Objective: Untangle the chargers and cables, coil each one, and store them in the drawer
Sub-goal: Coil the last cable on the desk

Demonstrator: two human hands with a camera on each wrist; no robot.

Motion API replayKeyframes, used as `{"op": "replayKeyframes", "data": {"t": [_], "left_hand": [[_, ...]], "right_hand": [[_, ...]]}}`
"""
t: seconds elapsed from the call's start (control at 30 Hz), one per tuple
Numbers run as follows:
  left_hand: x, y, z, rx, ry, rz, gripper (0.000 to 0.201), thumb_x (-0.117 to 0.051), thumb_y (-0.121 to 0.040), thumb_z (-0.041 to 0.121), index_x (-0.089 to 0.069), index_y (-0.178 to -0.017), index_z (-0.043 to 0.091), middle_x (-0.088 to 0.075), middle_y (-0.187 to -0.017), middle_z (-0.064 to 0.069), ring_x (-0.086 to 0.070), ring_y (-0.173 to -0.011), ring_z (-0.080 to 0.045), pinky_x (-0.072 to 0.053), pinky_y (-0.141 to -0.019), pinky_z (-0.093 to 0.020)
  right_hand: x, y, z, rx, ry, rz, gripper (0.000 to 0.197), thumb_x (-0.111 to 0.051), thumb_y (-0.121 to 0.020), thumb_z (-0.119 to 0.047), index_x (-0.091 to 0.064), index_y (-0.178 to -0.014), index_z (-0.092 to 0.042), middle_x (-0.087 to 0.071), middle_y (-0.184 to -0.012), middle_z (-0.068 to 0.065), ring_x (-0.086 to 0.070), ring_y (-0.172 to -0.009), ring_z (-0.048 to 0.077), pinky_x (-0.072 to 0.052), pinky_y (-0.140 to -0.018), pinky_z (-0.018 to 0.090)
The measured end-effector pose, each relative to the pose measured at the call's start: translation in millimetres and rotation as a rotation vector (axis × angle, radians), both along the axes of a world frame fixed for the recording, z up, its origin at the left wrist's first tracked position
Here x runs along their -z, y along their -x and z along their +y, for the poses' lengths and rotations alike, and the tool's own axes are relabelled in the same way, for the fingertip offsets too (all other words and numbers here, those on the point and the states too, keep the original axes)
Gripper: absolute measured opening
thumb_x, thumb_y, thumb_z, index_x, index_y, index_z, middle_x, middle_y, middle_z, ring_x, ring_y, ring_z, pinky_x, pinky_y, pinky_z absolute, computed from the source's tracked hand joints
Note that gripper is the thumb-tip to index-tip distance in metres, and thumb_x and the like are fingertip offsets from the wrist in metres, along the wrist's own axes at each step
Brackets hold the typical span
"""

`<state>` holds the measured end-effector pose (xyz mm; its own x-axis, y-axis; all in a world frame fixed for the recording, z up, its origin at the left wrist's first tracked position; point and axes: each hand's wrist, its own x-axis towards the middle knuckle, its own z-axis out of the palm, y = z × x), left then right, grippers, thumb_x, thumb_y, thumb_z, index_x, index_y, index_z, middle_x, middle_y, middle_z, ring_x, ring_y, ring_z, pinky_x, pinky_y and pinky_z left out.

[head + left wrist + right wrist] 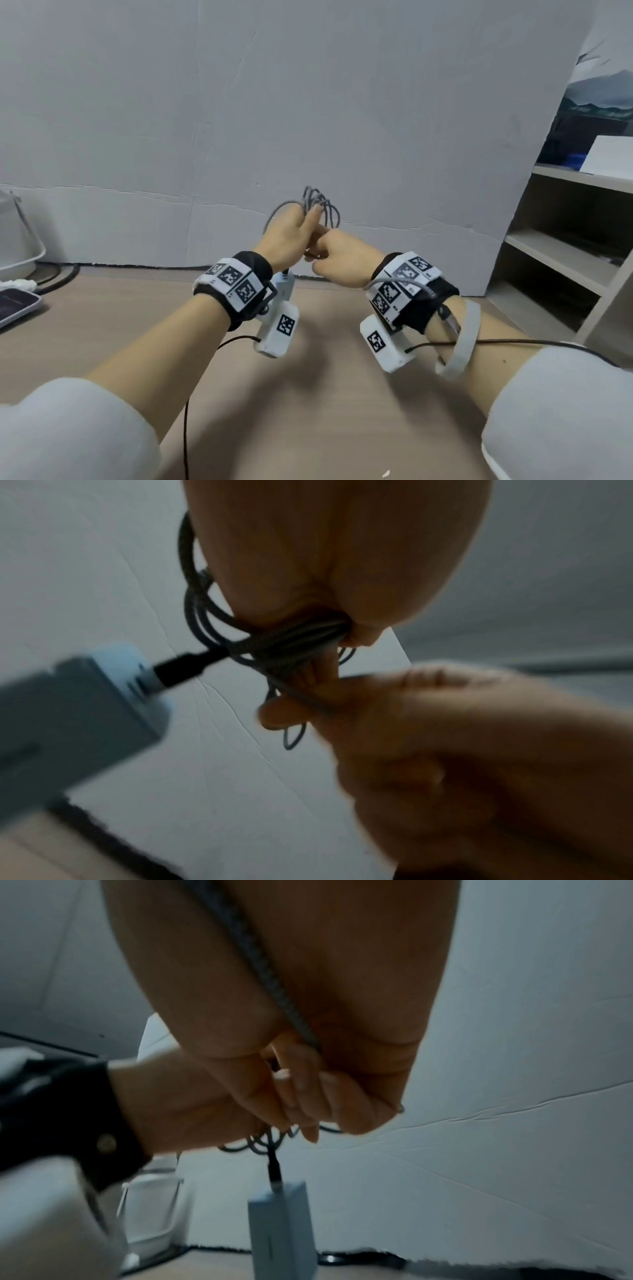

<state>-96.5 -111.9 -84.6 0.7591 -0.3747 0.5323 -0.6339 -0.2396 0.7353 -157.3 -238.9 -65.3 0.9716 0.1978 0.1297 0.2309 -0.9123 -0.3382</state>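
I have both hands raised above the middle of the desk, near its back edge. My left hand grips the coiled braided cable, loops standing upright above the fingers, and the grey charger block dangles below on its plug. My right hand pinches the free strand just beside the bundle; that tail runs back over my right wrist. I judge the next wrap goes crosswise round the upright coil, right hand leading. No drawer is in view.
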Motion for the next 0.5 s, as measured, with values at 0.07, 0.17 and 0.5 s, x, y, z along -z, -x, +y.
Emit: {"op": "replayKeyframes", "data": {"t": [0.07, 0.17, 0.5], "left_hand": [[2.9, 0.7, -2.2, -0.064, -0.156, -0.061, 0.049, -0.038, -0.109, 0.036, -0.04, -0.064, 0.015, -0.046, -0.056, 0.006, -0.043, -0.052, -0.012, -0.034, -0.057, -0.031], [4.6, 2.3, 2.0, -0.005, -0.183, 0.008, 0.047, -0.039, -0.108, 0.037, -0.039, -0.067, 0.015, -0.044, -0.054, 0.008, -0.043, -0.047, -0.01, -0.035, -0.051, -0.024], [-11.0, -22.3, 45.2, -0.14, -0.439, -0.149, 0.053, -0.044, -0.094, 0.07, -0.061, -0.064, 0.03, -0.055, -0.051, 0.019, -0.05, -0.05, 0.001, -0.037, -0.059, -0.03]], "right_hand": [[-6.2, 6.0, -1.3, -0.03, -0.093, -0.026, 0.014, -0.055, -0.086, 0.001, -0.064, -0.078, 0.008, -0.062, -0.072, 0.011, -0.056, -0.057, 0.013, -0.048, -0.056, 0.028], [-8.8, 16.8, -6.6, -0.083, -0.327, 0.086, 0.015, -0.059, -0.086, 0.003, -0.071, -0.08, -0.005, -0.057, -0.061, 0.004, -0.043, -0.042, 0.011, -0.037, -0.044, 0.022], [-6.7, 30.2, -25.0, -0.186, -0.702, 0.455, 0.036, -0.06, -0.099, -0.005, -0.051, -0.132, 0.002, -0.06, -0.075, 0.012, -0.059, -0.058, 0.022, -0.055, -0.061, 0.032]]}}
